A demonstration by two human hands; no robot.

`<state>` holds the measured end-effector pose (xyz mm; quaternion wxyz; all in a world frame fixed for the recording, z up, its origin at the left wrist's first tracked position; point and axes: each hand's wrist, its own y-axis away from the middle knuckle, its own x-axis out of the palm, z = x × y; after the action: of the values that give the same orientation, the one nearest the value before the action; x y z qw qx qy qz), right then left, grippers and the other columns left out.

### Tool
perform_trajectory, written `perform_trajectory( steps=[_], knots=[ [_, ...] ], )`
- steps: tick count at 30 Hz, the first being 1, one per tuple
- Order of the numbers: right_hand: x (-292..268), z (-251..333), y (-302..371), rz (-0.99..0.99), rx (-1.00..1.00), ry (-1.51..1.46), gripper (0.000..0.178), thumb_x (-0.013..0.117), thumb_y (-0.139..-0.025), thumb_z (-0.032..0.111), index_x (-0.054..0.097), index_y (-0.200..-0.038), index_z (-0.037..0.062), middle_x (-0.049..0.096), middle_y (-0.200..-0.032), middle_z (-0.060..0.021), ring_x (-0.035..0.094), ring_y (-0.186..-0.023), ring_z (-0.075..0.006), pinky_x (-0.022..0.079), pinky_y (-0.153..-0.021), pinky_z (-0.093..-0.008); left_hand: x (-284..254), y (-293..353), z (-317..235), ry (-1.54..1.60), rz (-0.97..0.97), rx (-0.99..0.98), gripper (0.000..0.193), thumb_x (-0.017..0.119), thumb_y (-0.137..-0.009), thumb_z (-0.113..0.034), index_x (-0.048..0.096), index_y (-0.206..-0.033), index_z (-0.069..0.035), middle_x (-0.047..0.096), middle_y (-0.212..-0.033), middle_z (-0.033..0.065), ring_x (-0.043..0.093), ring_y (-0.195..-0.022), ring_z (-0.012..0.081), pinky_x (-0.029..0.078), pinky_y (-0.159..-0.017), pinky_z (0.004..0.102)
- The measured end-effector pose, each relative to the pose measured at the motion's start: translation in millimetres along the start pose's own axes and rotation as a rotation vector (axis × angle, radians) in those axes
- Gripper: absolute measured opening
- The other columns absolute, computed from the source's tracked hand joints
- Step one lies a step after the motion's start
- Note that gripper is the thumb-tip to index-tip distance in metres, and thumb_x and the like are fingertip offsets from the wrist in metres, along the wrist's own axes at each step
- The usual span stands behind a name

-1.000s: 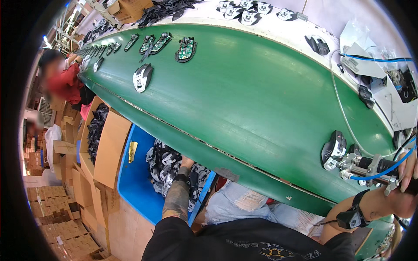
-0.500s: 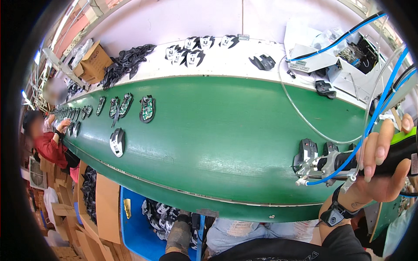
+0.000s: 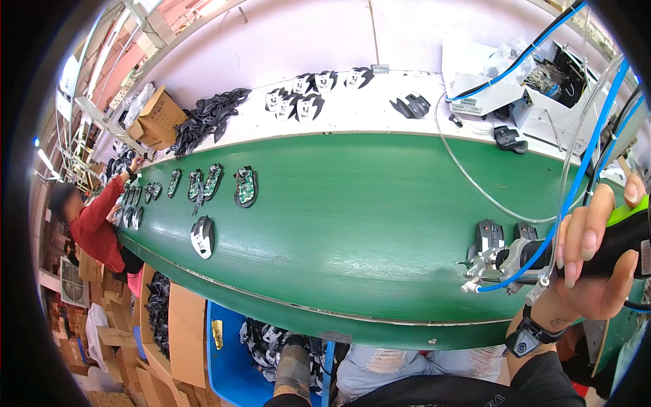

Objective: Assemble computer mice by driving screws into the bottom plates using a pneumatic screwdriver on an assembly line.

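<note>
My right hand (image 3: 582, 237) is wrapped round a black-and-green power screwdriver (image 3: 616, 244) at the right, with blue hoses and a clear tube running to it. The tool's metal front end (image 3: 483, 268) points left over the green work surface. Just behind that end lie a black-and-grey computer mouse (image 3: 489, 235) and a second dark mouse (image 3: 524, 231), partly covered by the tool. My left forearm (image 3: 293, 370) reaches down into a blue bin (image 3: 227, 380) of black-and-white mouse parts (image 3: 264, 342). The fingers of my left hand are hidden there.
Circuit-board mouse bases (image 3: 245, 186) and a white-and-black mouse (image 3: 202, 237) lie left on the green surface (image 3: 352, 197). White mouse shells (image 3: 308, 107) line the back shelf, beside dark parts (image 3: 210, 115) and a cardboard box (image 3: 159, 122). A co-worker in red (image 3: 102, 220) is far left.
The view has shifted a little, so most things appear lower and farther right. The co-worker has stretched an arm toward the back shelf. My right hand keeps its grip on the screwdriver.
</note>
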<state>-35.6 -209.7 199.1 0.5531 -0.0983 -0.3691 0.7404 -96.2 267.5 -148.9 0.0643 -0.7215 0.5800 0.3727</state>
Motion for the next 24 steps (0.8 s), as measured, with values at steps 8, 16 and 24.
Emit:
perform_trajectory(
  steps=[8, 16, 24],
  knots=[
    [1, 1, -1, 0.009, 0.045, 0.01, 0.062, 0.06, -0.093, 0.036, 0.023, -0.132, 0.0046, 0.051, -0.085, -0.0072, 0.05, -0.049, -0.0099, 0.042, -0.054, -0.0231, -19, 8, 8, -0.011, 0.024, 0.011, 0.053, 0.073, -0.08, -0.024, 0.057, -0.123, 0.003, 0.064, -0.117, 0.0176, 0.06, -0.105, 0.0267, 0.049, -0.09, 0.0378],
    [-2, 2, -2, 0.046, 0.034, 0.013, 0.063, 0.06, -0.093, 0.037, 0.022, -0.132, 0.0052, 0.051, -0.086, -0.0079, 0.053, -0.052, -0.0104, 0.044, -0.055, -0.0229, -23, 9, 14, 0.007, 0.066, 0.028, 0.053, 0.073, -0.08, -0.023, 0.057, -0.122, 0.003, 0.064, -0.117, 0.0172, 0.06, -0.104, 0.0264, 0.049, -0.09, 0.0375],
    [1, -9, -6, 0.073, -0.023, 0.022, 0.052, 0.056, -0.094, 0.034, 0.027, -0.125, 0.0045, 0.05, -0.083, -0.0055, 0.049, -0.047, -0.0071, 0.043, -0.054, -0.0224, -12, 2, 14, 0.028, 0.136, 0.066, 0.052, 0.074, -0.08, -0.023, 0.058, -0.122, 0.003, 0.064, -0.116, 0.0168, 0.061, -0.104, 0.026, 0.049, -0.089, 0.0371]
  ],
)
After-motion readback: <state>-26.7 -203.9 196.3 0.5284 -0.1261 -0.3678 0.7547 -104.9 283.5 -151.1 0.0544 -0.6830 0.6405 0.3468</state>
